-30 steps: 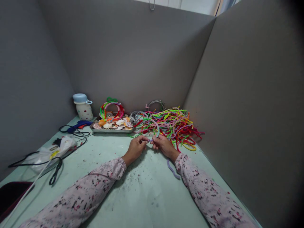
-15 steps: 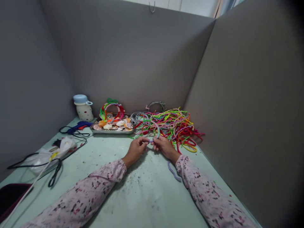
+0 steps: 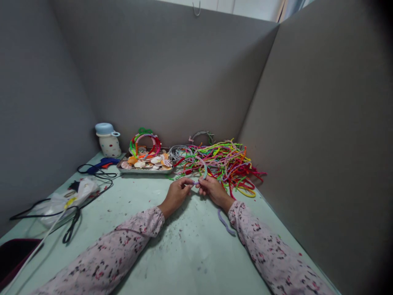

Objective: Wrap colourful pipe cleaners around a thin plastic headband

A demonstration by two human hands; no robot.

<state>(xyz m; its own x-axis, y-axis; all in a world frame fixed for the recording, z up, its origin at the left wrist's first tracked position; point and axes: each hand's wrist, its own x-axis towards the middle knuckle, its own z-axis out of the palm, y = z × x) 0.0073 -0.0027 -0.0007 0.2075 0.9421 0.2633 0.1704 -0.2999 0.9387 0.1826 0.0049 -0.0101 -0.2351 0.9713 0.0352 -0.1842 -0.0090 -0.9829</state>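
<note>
My left hand [image 3: 177, 194] pinches the purple stem [image 3: 195, 183], lying crosswise between both hands; my right hand [image 3: 214, 191], nearer the curved band [image 3: 205, 166], pinches its lower end, arc rising above the fingers, bowing right

Two hands, one left [image 3: 177, 193] and one right [image 3: 215, 191], share one curved fuzzy band [image 3: 204, 167]; two floral sleeves [image 3: 135, 233] cover the arms behind them. One lavender pipe cleaner [image 3: 225, 223] lies beside the right wrist. Beyond the right hand is one heap of pipe cleaners [image 3: 227, 159], dozens, too tangled to count. Beyond the left hand sits one metal tray [image 3: 147, 171] with many overlapping shells [image 3: 156, 159] and several fuzzy rings [image 3: 158, 144], exact numbers hidden. Farther left of that hand are one lidded bottle [image 3: 109, 145], one blue hand tool [image 3: 102, 164] and one plastic bag [image 3: 86, 188].
</note>
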